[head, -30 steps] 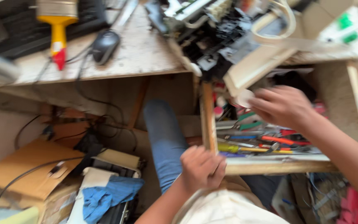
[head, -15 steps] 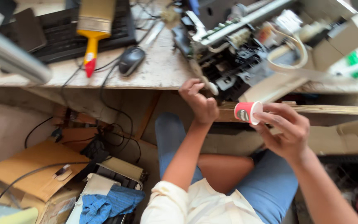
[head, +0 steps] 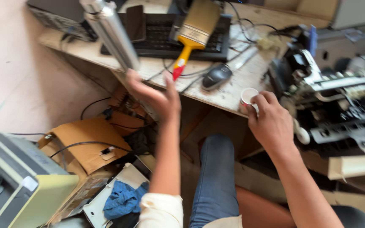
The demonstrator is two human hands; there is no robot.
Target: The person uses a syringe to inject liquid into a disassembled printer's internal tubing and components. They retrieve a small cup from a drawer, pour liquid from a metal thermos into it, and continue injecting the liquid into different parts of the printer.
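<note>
My left hand (head: 155, 96) is raised at the front edge of the wooden desk (head: 229, 95), fingers spread. Its fingertips are at the lower end of a long grey metal roller (head: 110, 33) that slants up to the left; whether they grip it is unclear. My right hand (head: 272, 123) is closed around a small white round container (head: 247, 95), held upright at the desk's edge just left of a dismantled printer (head: 339, 101). A black mouse (head: 216, 76) lies between my two hands.
On the desk lie a black keyboard (head: 161, 36), a wide paintbrush with a yellow handle (head: 194, 29), a dark phone (head: 134, 22) and cables. Below are cardboard (head: 83, 143), a blue cloth (head: 123, 198) and a beige machine (head: 20, 181). My jeans-clad knee (head: 216, 177) is in the middle.
My left hand has left the printer's edge and swung left to the grey roller. My right hand has carried the white container up to the desk's edge. The view has shifted left.
</note>
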